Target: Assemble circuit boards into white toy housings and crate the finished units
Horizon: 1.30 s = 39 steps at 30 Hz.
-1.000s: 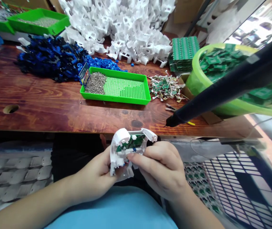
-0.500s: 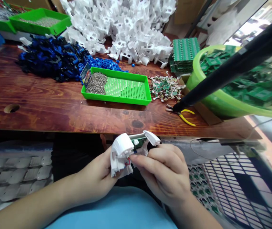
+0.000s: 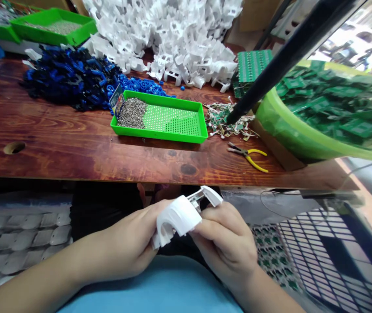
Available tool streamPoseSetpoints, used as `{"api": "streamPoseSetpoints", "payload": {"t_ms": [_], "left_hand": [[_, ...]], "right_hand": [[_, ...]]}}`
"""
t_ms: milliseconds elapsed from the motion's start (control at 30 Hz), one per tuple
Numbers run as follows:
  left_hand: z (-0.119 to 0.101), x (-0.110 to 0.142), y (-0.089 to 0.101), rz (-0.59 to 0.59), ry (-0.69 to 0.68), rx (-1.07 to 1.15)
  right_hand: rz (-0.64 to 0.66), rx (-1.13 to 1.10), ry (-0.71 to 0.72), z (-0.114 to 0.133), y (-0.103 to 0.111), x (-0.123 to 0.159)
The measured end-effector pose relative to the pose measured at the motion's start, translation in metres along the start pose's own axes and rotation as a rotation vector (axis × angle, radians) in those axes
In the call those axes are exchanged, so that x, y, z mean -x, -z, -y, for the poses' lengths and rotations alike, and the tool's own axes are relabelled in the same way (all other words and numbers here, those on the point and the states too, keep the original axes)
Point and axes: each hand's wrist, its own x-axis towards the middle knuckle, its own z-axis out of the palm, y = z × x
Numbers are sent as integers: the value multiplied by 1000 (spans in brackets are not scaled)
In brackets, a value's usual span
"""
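Between both hands, in front of the bench edge, is a white plastic housing (image 3: 179, 216), its curved outer side turned up toward me. My left hand (image 3: 136, 239) is closed around its left side, the thumb near the lower end. The fingers of my right hand (image 3: 228, 237) are bent and closed on the right side, by the housing's narrow arm. The green circuit board that showed inside it earlier is now hidden by the shell. Right fingertips are partly hidden behind the plastic.
A green tray (image 3: 159, 134) of screws lies on the bench, with yellow-handled pliers (image 3: 249, 155) to its right. A black screwdriver (image 3: 270, 65) hangs over small wired boards. Behind are blue parts (image 3: 71, 80) and white housings (image 3: 172, 39); a green tub (image 3: 277, 113) of boards stands right.
Both hands have turned the white housing so its outer shell faces up and the board is out of sight. The black screwdriver has swung up and back, uncovering the pliers.
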Motion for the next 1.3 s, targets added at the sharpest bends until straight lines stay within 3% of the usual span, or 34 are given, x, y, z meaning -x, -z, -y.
{"api": "streamPoseSetpoints", "payload": {"t_ms": [100,267,500,567,633,833,967,1100,1200,1300], "left_hand": [[-1,2,-2,28,76,105],[3,3,-11,-121,280,353],[-4,-1,-15,-93,341,499],[-5,-1,-15,-81,369,571],[-5,-2,-14,-22,424,706],[5,-11,-8,299,478,1239],[13,-21,-12,372,559,1361],[14,-30,-20,319,634,1354],[10,-37,-25,264,728,1304],[2,-46,-30,285,835,1218]], "right_hand": [[-1,-27,1,-2,-1,4],[4,-98,-106,-6,3,8],[-241,75,-197,-10,0,18],[-251,101,-210,-13,3,15],[-112,80,-192,-17,13,10],[538,-215,-23,-27,53,-10],[826,-151,9,-29,58,-17],[944,-70,-17,-30,51,-14],[916,-51,-54,-35,52,-4],[900,-118,-60,-41,59,10]]}}
